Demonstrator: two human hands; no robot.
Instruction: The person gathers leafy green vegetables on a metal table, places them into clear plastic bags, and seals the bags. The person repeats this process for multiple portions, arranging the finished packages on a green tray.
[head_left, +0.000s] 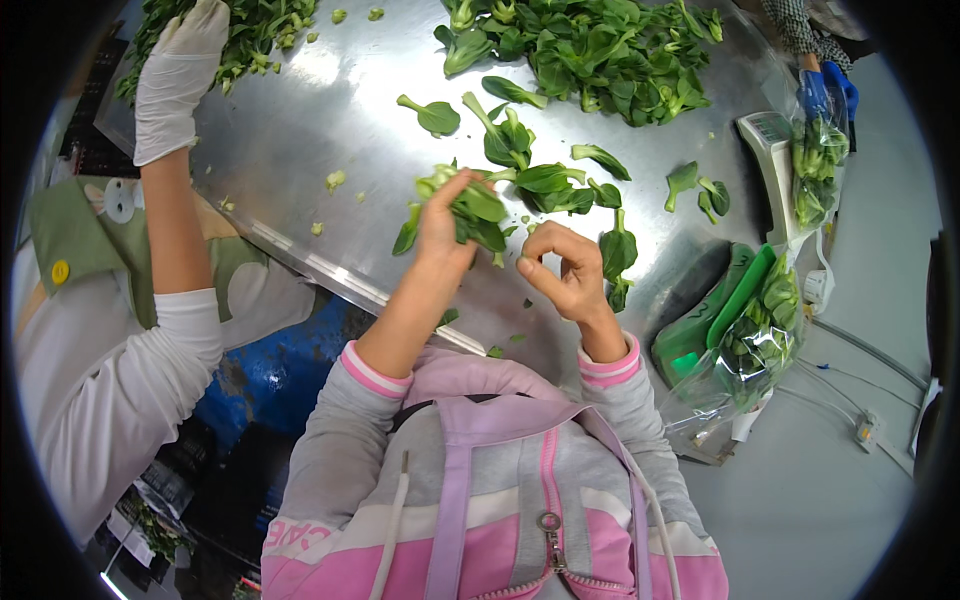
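Note:
My left hand (441, 234) is closed around a small head of bok choy (481, 204), its pale base to the left and green leaves to the right. To the right of it, my right hand (568, 271) is held with curled fingers, thumb and forefinger close together. Whether a scrap sits between those fingertips I cannot tell. Loose bok choy leaves (551, 178) lie on the metal table (360, 127) just beyond both hands. Another leaf (618, 246) rests beside my right hand. A large pile of bok choy (592, 56) is at the far side.
At left, a co-worker's gloved hand (176, 82) is by another greens pile (255, 37). Blue-gloved hands (814, 94) hold bagged bok choy (819, 154) at a scale (769, 142). A green scoop-like container (697, 322) and a second bag of greens (761, 330) are at right.

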